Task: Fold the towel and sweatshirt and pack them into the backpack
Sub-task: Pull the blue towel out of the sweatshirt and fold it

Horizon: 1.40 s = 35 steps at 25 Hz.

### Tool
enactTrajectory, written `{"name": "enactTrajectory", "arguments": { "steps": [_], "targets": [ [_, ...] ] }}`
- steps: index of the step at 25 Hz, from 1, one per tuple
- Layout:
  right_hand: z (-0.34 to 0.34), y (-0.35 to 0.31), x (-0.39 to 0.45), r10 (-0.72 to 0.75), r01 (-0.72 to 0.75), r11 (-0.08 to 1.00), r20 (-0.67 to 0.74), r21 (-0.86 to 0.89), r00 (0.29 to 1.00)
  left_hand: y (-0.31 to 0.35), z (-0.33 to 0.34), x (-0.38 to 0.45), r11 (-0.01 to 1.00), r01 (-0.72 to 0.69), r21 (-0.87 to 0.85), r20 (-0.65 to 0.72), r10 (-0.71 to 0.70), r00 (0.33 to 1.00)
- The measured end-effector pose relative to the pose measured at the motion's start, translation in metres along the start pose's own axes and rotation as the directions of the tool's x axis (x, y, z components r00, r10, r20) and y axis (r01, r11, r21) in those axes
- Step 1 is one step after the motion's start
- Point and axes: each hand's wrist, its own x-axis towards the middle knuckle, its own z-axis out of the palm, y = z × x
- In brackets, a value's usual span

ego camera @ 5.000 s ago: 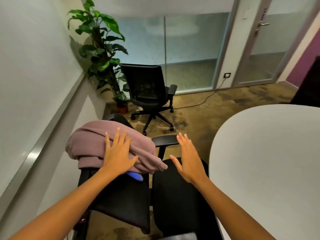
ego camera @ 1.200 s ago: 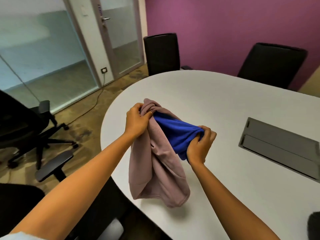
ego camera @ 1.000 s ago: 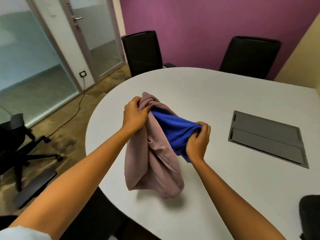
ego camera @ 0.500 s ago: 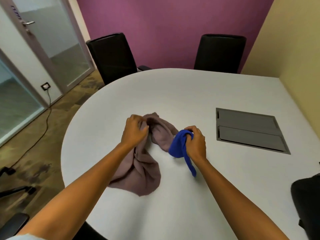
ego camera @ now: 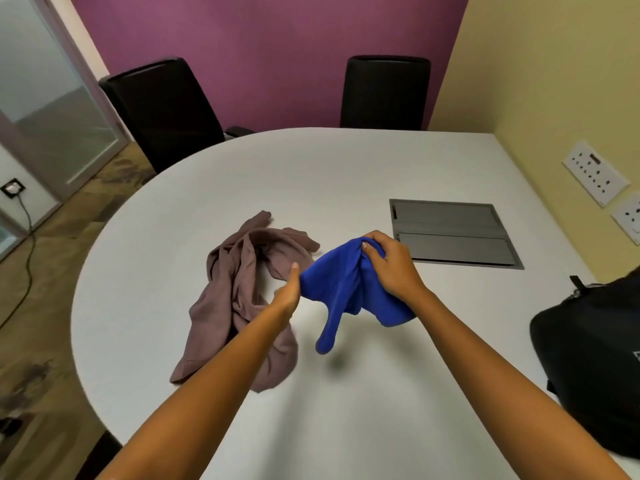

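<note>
A crumpled mauve sweatshirt [ego camera: 239,299] lies on the white table [ego camera: 346,168], left of centre. My right hand [ego camera: 391,265] grips a bunched blue towel [ego camera: 336,289] from above and holds it just off the table, one end hanging down. At the towel's left edge is my left hand [ego camera: 289,292], thumb straight up, with its fingers hidden behind the cloth. A black backpack [ego camera: 588,358] sits at the table's right edge.
A grey cable hatch [ego camera: 453,233] is set into the table behind my right hand. Two black chairs [ego camera: 162,109] [ego camera: 384,91] stand at the far side against the purple wall. Wall sockets [ego camera: 595,173] are on the yellow wall at right.
My left hand has let go of the sweatshirt, which now lies on the table, and moved right to the towel. My right hand has pulled the towel clear to the right.
</note>
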Motion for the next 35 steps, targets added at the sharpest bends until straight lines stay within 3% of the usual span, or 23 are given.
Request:
{"name": "enactTrajectory", "arguments": {
  "steps": [2, 3, 7, 12, 14, 17, 20, 22, 24, 26, 28, 31, 35],
  "targets": [
    [-0.011, 0.004, -0.009, 0.003, -0.003, 0.999, -0.008, 0.032, 1.000, -0.007, 0.003, 0.001, 0.967, 0.237, -0.099, 0.179, -0.217, 0.960],
    [-0.017, 0.007, -0.015, 0.003, -0.003, 0.999, -0.006, 0.047, 1.000, -0.009, 0.008, 0.001, 0.960, 0.252, -0.119, 0.223, -0.222, 0.949],
    [-0.038, 0.027, -0.039, 0.042, -0.042, 0.991, 0.007, 0.130, 0.999, 0.002, 0.032, 0.001, 0.982, 0.092, -0.163, 0.186, -0.061, 0.981],
    [-0.057, 0.038, -0.056, 0.082, -0.077, 0.981, -0.024, 0.177, 0.996, -0.006, 0.062, -0.008, 0.965, 0.211, -0.154, 0.220, -0.175, 0.960],
    [-0.066, 0.044, -0.062, 0.091, -0.085, 0.981, -0.026, 0.174, 0.996, -0.012, 0.080, -0.013, 0.952, 0.194, -0.236, 0.248, -0.134, 0.959],
    [-0.077, 0.057, -0.072, 0.114, -0.107, 0.980, -0.032, 0.166, 0.993, -0.003, 0.100, -0.016, 0.948, -0.014, -0.318, 0.082, 0.043, 0.996],
    [-0.083, 0.076, -0.079, 0.161, -0.158, 0.977, -0.012, 0.144, 0.987, 0.017, 0.109, -0.019, 0.947, -0.258, -0.193, 0.013, 0.265, 0.964],
    [-0.083, 0.083, -0.083, 0.244, -0.256, 0.958, 0.098, 0.129, 0.965, 0.027, 0.113, -0.028, 0.889, -0.457, -0.031, 0.111, 0.458, 0.882],
    [-0.082, 0.080, -0.083, 0.262, -0.279, 0.957, 0.176, 0.082, 0.949, 0.032, 0.119, -0.038, 0.735, -0.663, 0.143, 0.303, 0.605, 0.736],
    [-0.083, 0.068, -0.077, 0.186, -0.188, 0.982, 0.193, -0.010, 0.963, 0.032, 0.124, -0.041, 0.545, -0.802, 0.244, 0.526, 0.621, 0.582],
    [-0.084, 0.054, -0.066, 0.104, -0.082, 0.991, 0.239, -0.102, 0.966, 0.030, 0.128, -0.044, 0.433, -0.850, 0.301, 0.673, 0.535, 0.511],
    [-0.087, 0.052, -0.050, 0.017, 0.028, 0.991, 0.321, -0.134, 0.947, 0.035, 0.126, -0.052, 0.396, -0.861, 0.320, 0.687, 0.528, 0.499],
    [-0.091, 0.062, -0.044, 0.058, -0.007, 0.986, 0.300, -0.167, 0.952, 0.043, 0.102, -0.041, 0.398, -0.829, 0.393, 0.637, 0.533, 0.557]
  ]
}}
